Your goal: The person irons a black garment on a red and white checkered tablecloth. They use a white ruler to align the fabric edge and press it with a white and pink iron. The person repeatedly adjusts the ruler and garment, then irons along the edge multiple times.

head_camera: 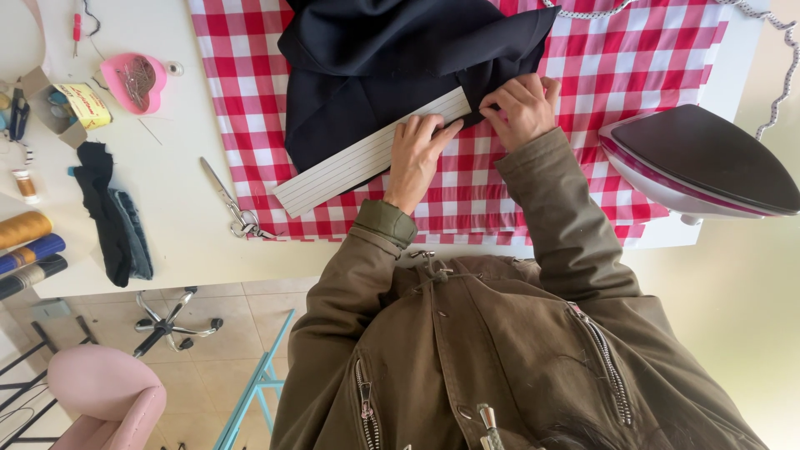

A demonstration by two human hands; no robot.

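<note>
The dark navy fabric (375, 75) lies bunched on the red-and-white checked cloth (650, 58) that covers the middle of the white surface (175, 192). Across the fabric's near edge rests a white lined ruler card (358, 158), set at a slant, its far end tucked under the fabric's fold. My left hand (417, 154) lies flat on that card, fingers spread and pressing down, its grip open and holding nothing. My right hand (523, 107) is just beside it at the card's upper end, its grip closed on the folded edge of the navy fabric, pinching it against the card.

Right of my hands, an iron (708, 162) with a pink rim rests on its side at the cloth's edge, its patterned cord (779, 83) running up past it. Left of the cloth lie scissors (229, 200), then a dark scrap of cloth (112, 217), a pink dish of pins (137, 82) and thread spools (29, 246) near the surface's edge.
</note>
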